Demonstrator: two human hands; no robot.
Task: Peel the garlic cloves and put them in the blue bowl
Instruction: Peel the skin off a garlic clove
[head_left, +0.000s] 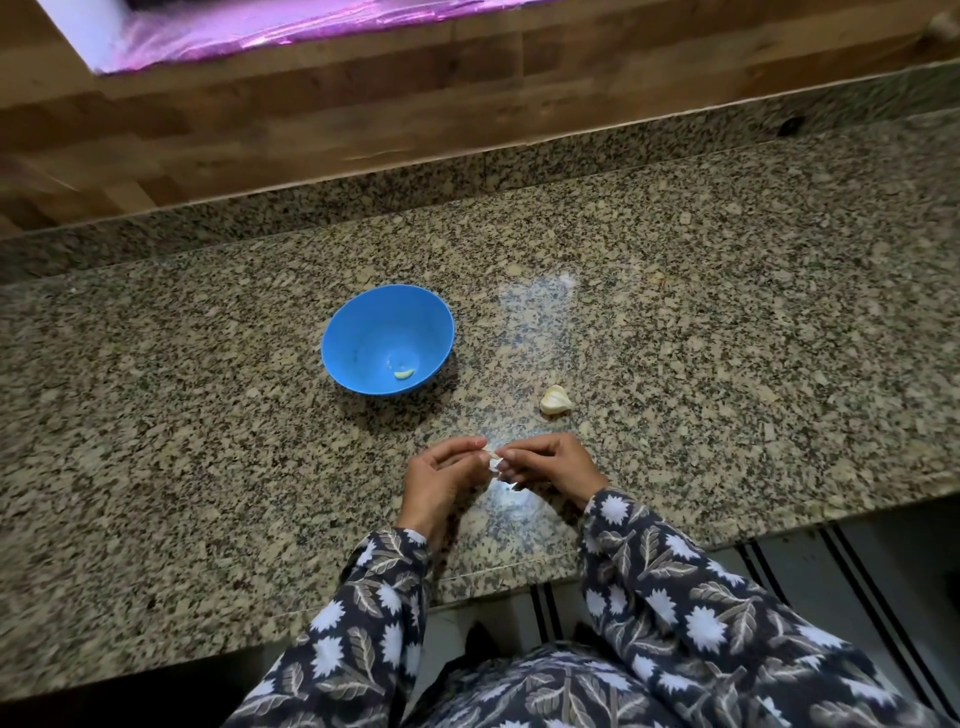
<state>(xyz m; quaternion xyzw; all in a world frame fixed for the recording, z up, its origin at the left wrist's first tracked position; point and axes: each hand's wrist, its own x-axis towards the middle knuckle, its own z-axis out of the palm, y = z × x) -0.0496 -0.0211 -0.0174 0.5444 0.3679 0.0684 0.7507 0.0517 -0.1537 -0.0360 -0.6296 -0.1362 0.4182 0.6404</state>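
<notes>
A blue bowl (363, 322) stands on the granite counter with one pale peeled clove (404, 373) at its bottom. To its right lies a chunk of garlic bulb (555, 400) in white skin. Near the counter's front edge my left hand (441, 480) and my right hand (550, 467) meet, both pinching a small garlic clove (494, 460) between the fingertips. White skin shows at the clove; most of it is hidden by my fingers.
The speckled granite counter (727, 338) runs left to right, with its front edge just below my wrists. A wooden wall panel (311, 130) rises behind it. A striped floor mat (779, 561) lies below at the right.
</notes>
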